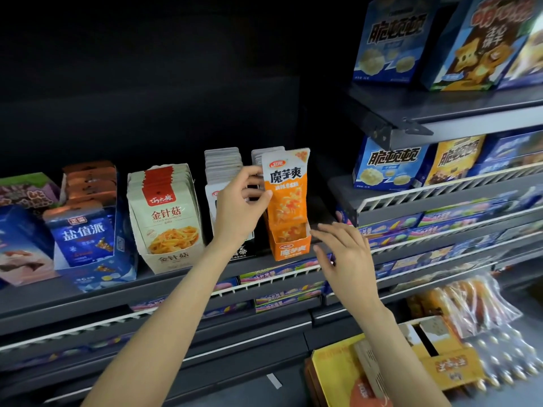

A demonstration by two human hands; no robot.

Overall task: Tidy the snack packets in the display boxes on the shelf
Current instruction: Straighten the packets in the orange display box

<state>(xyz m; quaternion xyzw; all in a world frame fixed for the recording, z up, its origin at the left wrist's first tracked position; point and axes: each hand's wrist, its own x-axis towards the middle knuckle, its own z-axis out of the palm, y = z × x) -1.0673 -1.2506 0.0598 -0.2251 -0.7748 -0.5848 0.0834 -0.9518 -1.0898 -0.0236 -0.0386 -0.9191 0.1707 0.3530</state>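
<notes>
Several display boxes of snack packets stand in a row on the dark shelf (182, 279). An orange display box (291, 245) holds upright packets, the front orange packet (286, 189) facing me. My left hand (239, 207) is raised at that packet's left edge, thumb and fingers touching it and the packets behind. My right hand (343, 254) hovers with spread, relaxed fingers just right of the orange box, holding nothing. A black display box (241, 251) sits behind my left hand, mostly hidden, with a grey packet stack (223, 163) above it.
A beige mushroom-snack box (167, 218) and a blue box (88, 239) stand to the left. Blue biscuit boxes (388, 168) fill shelves at right. White wire rails (282, 274) front lower shelves. An open yellow carton (382, 365) and clear bags (476, 301) lie at lower right.
</notes>
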